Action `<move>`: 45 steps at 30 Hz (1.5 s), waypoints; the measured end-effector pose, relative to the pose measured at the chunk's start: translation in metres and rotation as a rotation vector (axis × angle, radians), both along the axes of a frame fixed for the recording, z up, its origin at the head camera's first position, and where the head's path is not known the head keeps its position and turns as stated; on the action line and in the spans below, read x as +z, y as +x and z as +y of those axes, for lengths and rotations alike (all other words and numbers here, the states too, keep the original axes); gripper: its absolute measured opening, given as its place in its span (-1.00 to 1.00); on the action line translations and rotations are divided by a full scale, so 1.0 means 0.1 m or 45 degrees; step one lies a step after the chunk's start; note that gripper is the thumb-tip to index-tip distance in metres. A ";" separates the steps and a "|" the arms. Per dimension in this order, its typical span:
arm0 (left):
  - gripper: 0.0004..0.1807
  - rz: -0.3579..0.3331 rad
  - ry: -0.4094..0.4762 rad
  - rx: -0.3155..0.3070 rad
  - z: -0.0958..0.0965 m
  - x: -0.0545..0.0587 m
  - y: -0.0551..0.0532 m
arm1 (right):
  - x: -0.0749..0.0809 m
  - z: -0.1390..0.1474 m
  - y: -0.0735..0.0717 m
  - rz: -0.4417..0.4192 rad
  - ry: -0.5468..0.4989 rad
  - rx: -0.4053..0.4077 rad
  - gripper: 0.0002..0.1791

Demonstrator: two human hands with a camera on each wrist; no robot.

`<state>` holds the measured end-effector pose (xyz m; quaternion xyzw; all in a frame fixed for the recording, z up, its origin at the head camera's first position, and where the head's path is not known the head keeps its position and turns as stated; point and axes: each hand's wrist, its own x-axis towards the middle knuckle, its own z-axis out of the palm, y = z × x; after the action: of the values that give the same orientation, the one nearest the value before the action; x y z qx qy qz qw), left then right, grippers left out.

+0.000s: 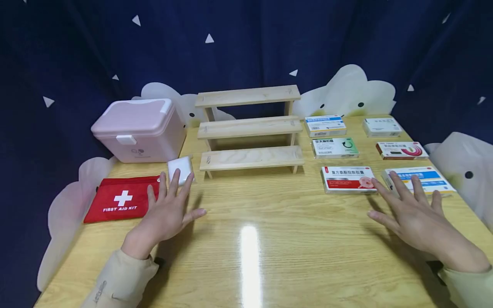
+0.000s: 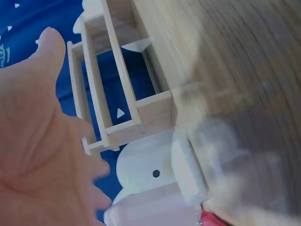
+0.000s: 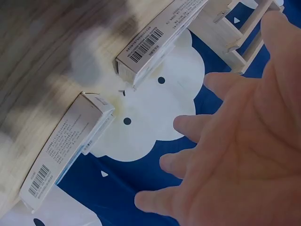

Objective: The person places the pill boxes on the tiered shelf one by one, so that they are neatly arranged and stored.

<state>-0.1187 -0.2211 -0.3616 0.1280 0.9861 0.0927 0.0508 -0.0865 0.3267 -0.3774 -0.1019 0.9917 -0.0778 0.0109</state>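
Observation:
My left hand (image 1: 165, 216) hovers over the table with its fingers spread, holding nothing. Just beyond its fingertips are a red first aid kit pouch (image 1: 111, 199) and a small white packet (image 1: 180, 170). On the other side my right hand (image 1: 420, 218) is held with fingers spread, also holding nothing. Its fingertips overlap, in the head view, a blue-and-white medicine box (image 1: 433, 179) and the corner of a red-and-white medicine box (image 1: 344, 179). In the right wrist view a gap separates the palm (image 3: 249, 155) from the boxes.
A three-step wooden rack (image 1: 250, 158) stands at the middle back. Left of it is a pink lidded box (image 1: 138, 128). Further medicine boxes, including a green-and-white one (image 1: 335, 147) and a dark-red one (image 1: 402, 149), lie at the right. A dark blue curtain (image 1: 239, 42) hangs behind.

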 end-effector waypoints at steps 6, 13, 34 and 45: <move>-0.15 0.093 0.321 0.000 0.02 0.05 -0.37 | 0.06 0.09 -0.18 0.021 -0.035 0.119 -0.10; -0.38 0.016 0.725 0.222 0.11 0.03 -0.79 | 0.17 0.11 -0.61 -0.015 -0.101 0.281 -0.19; -0.59 -0.229 0.882 0.419 0.19 -0.16 -1.15 | 0.21 -0.06 -1.11 -0.337 -0.079 0.144 0.01; -0.68 -0.270 0.923 0.434 0.20 -0.15 -1.15 | 0.14 -0.10 -1.17 -0.379 -0.045 0.101 0.00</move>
<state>-0.2337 -0.2015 -0.3766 -0.0379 0.8861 0.4537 0.0875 -0.2031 0.3164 -0.3638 -0.1284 0.9728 -0.1090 0.1590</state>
